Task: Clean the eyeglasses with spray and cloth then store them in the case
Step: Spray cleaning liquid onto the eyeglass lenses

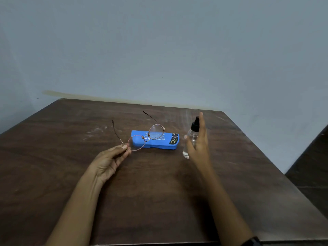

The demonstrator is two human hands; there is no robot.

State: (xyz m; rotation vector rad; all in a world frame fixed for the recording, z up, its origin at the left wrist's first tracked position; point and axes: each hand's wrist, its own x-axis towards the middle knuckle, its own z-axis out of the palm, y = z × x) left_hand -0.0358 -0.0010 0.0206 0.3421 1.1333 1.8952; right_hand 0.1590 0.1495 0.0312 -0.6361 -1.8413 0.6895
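My left hand [113, 158] pinches thin metal-framed eyeglasses [142, 137] at the rim of one lens, held above the table with both temples unfolded and pointing away from me. My right hand [199, 142] grips a small clear spray bottle [190, 138] with a black nozzle, upright, its index finger raised beside the nozzle, to the right of the glasses. A blue eyeglass case [159, 143] lies closed on the table behind the glasses. No cloth is visible.
A dark brown wooden table [159, 192] stands against a pale blue-grey wall [159, 50]. Its right edge drops to a dark floor area [310, 166]. A dark band sits on my right wrist [252, 241].
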